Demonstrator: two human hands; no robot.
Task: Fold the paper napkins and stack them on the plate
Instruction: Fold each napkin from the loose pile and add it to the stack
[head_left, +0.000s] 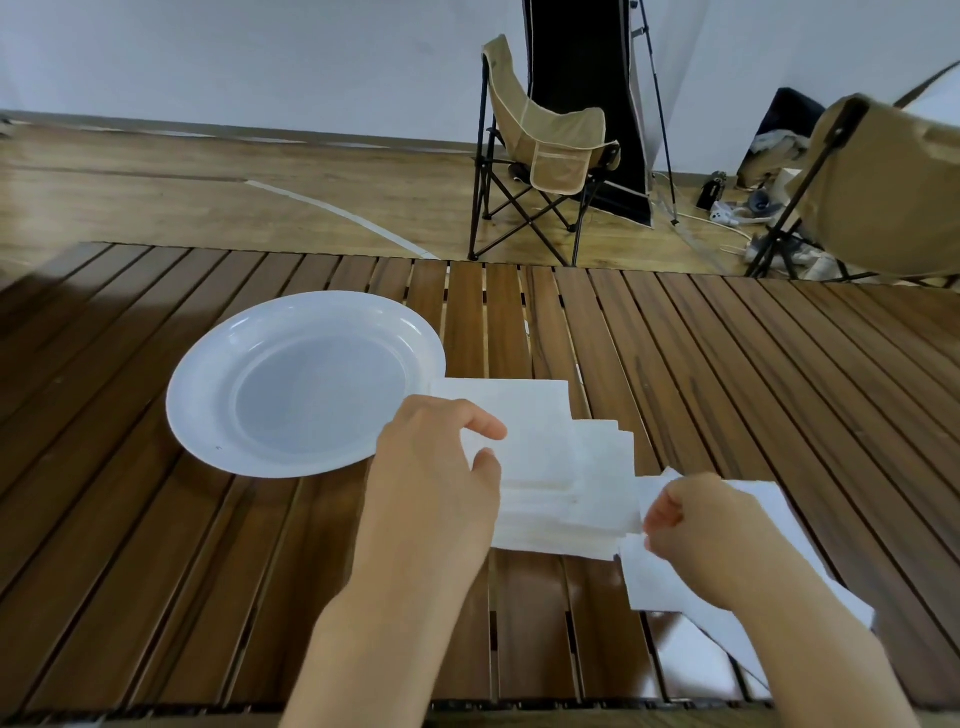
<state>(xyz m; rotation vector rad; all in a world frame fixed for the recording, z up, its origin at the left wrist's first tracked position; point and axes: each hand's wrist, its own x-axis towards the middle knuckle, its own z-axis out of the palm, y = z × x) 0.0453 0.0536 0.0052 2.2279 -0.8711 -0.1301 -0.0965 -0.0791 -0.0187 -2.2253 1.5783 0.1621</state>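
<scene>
A white plate (218, 395) lies on the slatted wooden table (727, 364), left of centre, with nothing on it. Just right of it, several white paper napkins (550, 457) lie spread in an overlapping pile. My left hand (436, 467) pinches the left edge of the top napkin between thumb and fingers. My right hand (696, 530) is curled and pinches a napkin (649, 577) at the right end of the pile. More white napkin paper (779, 525) lies under and behind that hand.
Beyond the table's far edge stand a beige folding chair (545, 150) and a second one (872, 192) at the right. A black panel, a tripod and cables sit on the wooden floor behind them.
</scene>
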